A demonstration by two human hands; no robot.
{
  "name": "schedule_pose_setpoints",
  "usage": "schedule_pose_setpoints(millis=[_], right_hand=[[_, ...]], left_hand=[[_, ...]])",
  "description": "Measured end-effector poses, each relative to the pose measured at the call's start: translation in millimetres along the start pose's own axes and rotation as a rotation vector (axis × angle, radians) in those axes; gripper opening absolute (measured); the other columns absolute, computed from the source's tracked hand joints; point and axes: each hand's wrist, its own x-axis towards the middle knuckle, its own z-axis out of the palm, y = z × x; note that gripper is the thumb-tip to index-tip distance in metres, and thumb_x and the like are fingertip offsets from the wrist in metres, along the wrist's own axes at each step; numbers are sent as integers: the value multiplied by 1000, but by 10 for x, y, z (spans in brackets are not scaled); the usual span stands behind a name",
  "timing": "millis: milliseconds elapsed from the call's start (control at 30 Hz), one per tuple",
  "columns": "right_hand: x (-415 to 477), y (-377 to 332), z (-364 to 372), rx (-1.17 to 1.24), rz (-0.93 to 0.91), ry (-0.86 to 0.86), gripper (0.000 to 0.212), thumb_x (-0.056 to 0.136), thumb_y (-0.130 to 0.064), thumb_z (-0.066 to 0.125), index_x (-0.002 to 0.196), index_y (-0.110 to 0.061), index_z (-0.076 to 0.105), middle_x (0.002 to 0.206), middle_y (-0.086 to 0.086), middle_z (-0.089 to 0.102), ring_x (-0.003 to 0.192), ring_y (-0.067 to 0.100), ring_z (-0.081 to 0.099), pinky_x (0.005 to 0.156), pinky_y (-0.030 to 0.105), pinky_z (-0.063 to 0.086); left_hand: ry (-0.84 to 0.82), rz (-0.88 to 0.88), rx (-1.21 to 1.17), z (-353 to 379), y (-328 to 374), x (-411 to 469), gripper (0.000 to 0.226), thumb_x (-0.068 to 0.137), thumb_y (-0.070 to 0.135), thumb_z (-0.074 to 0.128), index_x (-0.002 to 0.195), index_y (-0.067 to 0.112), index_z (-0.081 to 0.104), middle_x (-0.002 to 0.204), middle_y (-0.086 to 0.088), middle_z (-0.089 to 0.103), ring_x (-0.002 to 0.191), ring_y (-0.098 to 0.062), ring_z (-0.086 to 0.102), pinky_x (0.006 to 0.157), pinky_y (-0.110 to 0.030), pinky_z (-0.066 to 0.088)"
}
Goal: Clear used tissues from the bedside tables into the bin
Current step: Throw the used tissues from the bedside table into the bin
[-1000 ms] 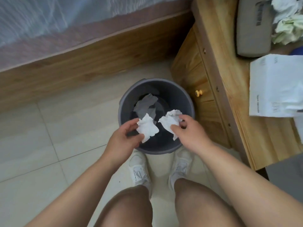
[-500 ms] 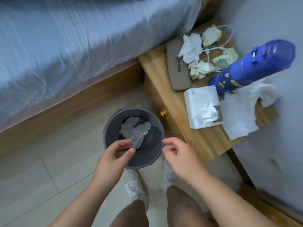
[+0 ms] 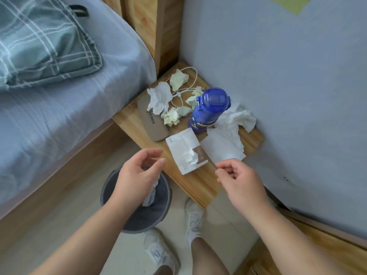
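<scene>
Bedside clear-out only partly done, with snags judged likely

The left hand (image 3: 139,171) and the right hand (image 3: 239,181) are held loosely curled with nothing gripped. The left is poised above the bin (image 3: 107,188), in which a white tissue (image 3: 152,193) can be seen. Crumpled used tissues (image 3: 159,98) are scattered on the bench (image 3: 198,181), towards the wall. Several are caught among the loops of a white cable (image 3: 195,80), and a large sheet (image 3: 228,133) is pressed against the upright blue bottle (image 3: 208,110). It is judged that the bottle could be toppled if that sheet is tugged sharply. The cable could also be dragged off with a tissue, and the fresh tissue pack (image 3: 183,147) could be binned by mistake.
</scene>
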Motion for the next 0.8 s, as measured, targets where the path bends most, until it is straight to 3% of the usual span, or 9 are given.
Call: schedule_pose_setpoints(millis=[100,200,300,367,467,533,633,700,800], right_hand=[[205,94,-129,-26,7,61,22,95,-19,70,89,-40,68,83,-12,73,81,-1,65,64,7,46],[414,193,-187,-98,-4,76,17,95,-24,70,93,-41,69,85,-18,71,84,-7,63,63,10,43],[609,269,-179,-233,-74,86,18,94,-23,73,108,-35,72,95,-27,63,83,-6,61,68,9,40],[721,314,-147,-343,-142,87,29,91,-20,76,120,-25,73,110,-21,64,100,8,64,80,21,48],[854,419,-86,-501,-248,79,50,82,-19,87,129,-17,73,126,6,69,115,34,63,92,43,56],[923,509,-46,-637,-302,62,62,72,-25,95,129,-16,73,125,13,69,110,39,64,88,48,58],[1007,628,6,-767,-357,52,76,63,-31,100,131,-14,70,122,16,68,103,40,65,81,48,60],[1045,694,34,-775,-390,65,73,65,-23,99,131,-12,70,113,15,69,94,37,67,74,43,59],[1081,755,34,-691,-406,95,47,79,-4,88,124,-8,73,98,12,72,82,34,70,64,39,58]], left_hand=[[45,46,85,112,111,180,18,96,39,76,113,47,73,103,13,78,93,4,71,75,-20,52],[64,141,229,190,214,388,27,96,39,74,122,46,69,119,18,69,101,10,65,80,-19,51],[42,258,401,234,316,652,43,97,39,74,139,38,66,140,15,59,115,6,60,95,-31,57],[57,320,565,284,376,834,49,97,38,74,145,35,64,150,10,56,128,-10,59,101,-44,57],[89,381,737,406,460,1077,49,98,37,73,145,36,62,149,10,56,107,-12,65,80,-37,59],[92,382,786,493,486,1217,48,99,36,72,146,39,60,149,11,56,90,-11,65,68,-32,54],[96,351,824,589,501,1361,50,100,32,72,148,36,59,149,6,57,88,-16,63,65,-30,45],[78,368,846,627,495,1389,48,99,25,73,146,30,63,147,0,59,95,-23,66,72,-31,44],[83,415,825,630,479,1365,38,98,14,73,135,22,72,137,-5,64,91,-23,63,73,-32,43]])
